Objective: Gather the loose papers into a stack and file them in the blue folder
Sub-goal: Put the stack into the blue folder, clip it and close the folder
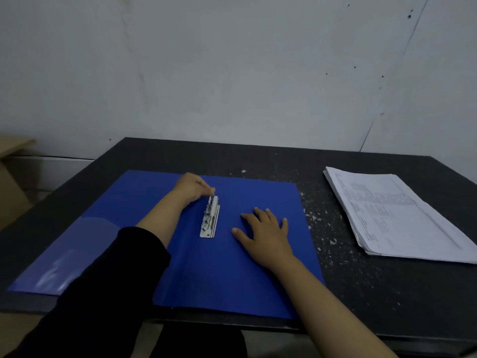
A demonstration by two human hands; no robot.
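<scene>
- Head view: blue folder (253,267) spread open and flat on dark speckled table (361,293), near edge overhanging table front slightly.
- Metal clip mechanism (210,218) fixed along folder's centre, lever end raised at far end.
- Left hand (192,188) over folder's far centre, fingers curled, fingertips pinching raised lever of clip.
- Left forearm crossing folder's left flap, black sleeve (103,293) covering part of that flap and of table's front edge.
- Right hand (263,233) flat on right flap just beside clip, fingers straight and spread, palm down, gripping nothing.
- Clear plastic pocket (77,254) on lower left flap, partly hidden by sleeve.
- Stack of printed papers (395,215) lying on table to right, well apart from folder, edges roughly aligned, sheets slightly fanned at near-left side; print too blurred to read.
- White flecks scattered on table surface between folder and papers.
- Pale grey wall (232,73) behind table, marked with a few dark spots and thin diagonal line at right.
- Cardboard box (13,182) at far left beside table.
</scene>
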